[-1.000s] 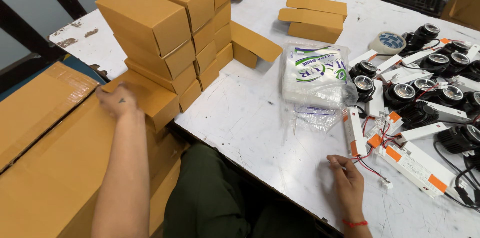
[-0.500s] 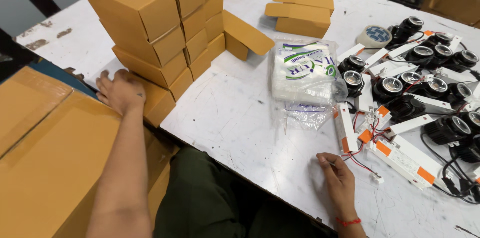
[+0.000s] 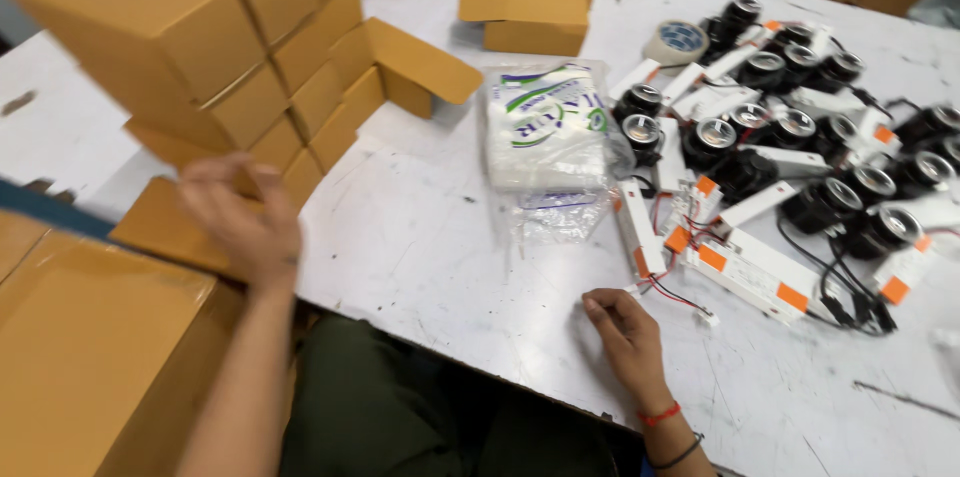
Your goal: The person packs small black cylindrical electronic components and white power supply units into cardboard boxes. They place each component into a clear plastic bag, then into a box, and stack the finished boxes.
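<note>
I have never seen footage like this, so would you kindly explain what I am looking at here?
This picture comes from a camera worn on a person's head, looking down at their own two bare hands; there is no machine. The left hand touches a small cardboard box at the foot of a stack of boxes. The right hand rests on the white table, holding nothing, beside thin red wires. Further along lie a plastic bag of white packets, white driver units with orange labels, black round lamps and a roll of tape.
</note>
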